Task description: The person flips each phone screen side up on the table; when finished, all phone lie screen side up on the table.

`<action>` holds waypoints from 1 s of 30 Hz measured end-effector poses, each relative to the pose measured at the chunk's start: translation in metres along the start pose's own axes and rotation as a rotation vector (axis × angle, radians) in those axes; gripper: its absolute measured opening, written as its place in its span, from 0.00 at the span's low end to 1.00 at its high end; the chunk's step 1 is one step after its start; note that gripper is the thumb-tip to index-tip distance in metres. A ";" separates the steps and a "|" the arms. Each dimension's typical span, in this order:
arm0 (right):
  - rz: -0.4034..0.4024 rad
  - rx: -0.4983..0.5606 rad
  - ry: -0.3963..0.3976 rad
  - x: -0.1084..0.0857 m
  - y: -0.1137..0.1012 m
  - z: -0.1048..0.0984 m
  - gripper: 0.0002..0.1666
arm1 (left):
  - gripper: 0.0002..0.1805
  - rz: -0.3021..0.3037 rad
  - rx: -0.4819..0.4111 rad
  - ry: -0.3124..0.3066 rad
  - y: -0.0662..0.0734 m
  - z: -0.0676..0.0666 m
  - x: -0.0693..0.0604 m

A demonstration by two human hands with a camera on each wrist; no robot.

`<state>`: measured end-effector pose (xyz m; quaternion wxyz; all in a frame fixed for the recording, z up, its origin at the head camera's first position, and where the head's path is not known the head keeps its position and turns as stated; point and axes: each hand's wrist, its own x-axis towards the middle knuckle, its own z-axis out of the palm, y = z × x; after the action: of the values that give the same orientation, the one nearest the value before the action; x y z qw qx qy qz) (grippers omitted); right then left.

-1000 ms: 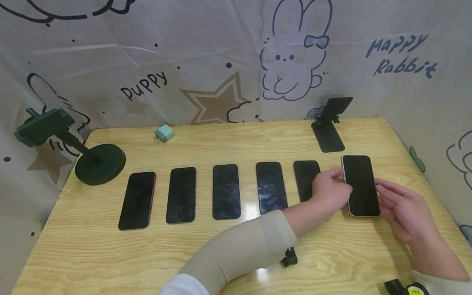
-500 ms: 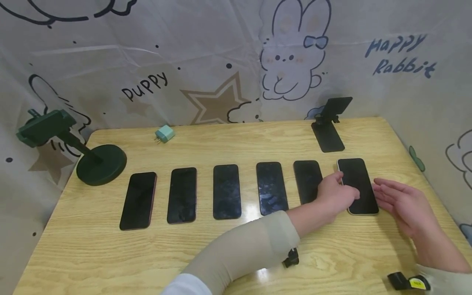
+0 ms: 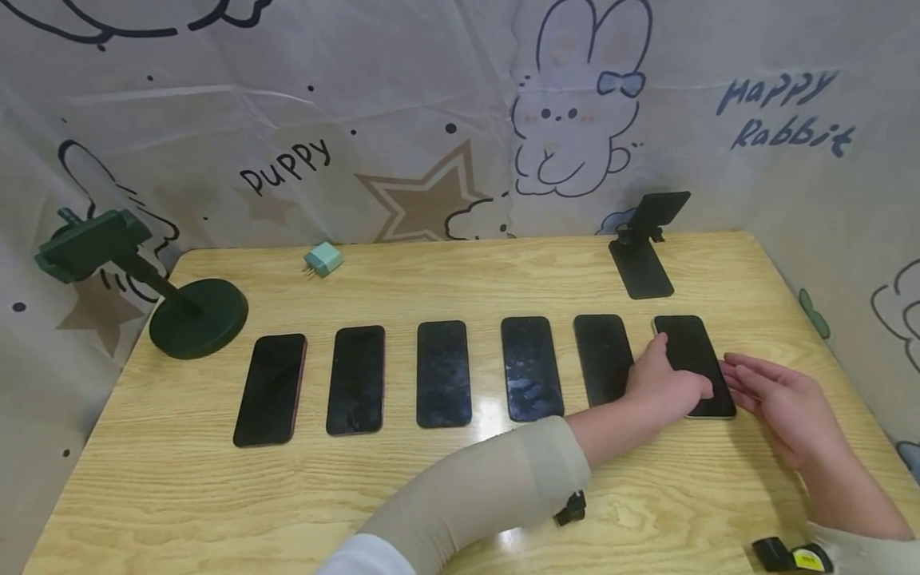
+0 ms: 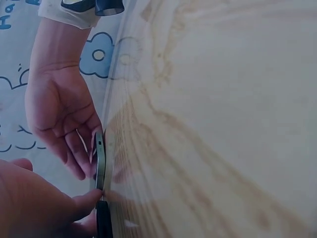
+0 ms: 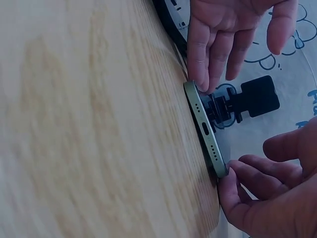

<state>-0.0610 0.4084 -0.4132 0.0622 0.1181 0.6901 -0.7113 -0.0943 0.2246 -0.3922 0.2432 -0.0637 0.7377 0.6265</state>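
Observation:
A phone with a dark screen and a pale green edge is at the right end of a row of phones. It lies on or just above the table; I cannot tell exactly. My left hand reaches over its screen, fingertips at its left edge. In the right wrist view the left thumb stands off the screen. My right hand is at the opposite edge, with its fingertips at the phone's corner. Beside the left hand lies another dark phone, partly covered by that hand.
Further left in the row are several dark phones, including one phone at the far left. A black folding stand, a mint charger plug and a dark green stand stand behind. A printed cloth surrounds the wooden table.
The rightmost phone has come down and slightly left, toward the row. Both hands have shifted with it, and the left thumb has slid rightward over the screen. The other phones stay put.

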 end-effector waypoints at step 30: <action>-0.096 -0.708 0.180 -0.017 -0.014 0.039 0.41 | 0.43 0.271 0.006 -0.165 -0.005 -0.147 -0.072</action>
<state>-0.0515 0.3688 -0.3951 0.0046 0.1187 0.9010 -0.4173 -0.0706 0.0685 -0.3513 0.2164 0.0889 0.7191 0.6544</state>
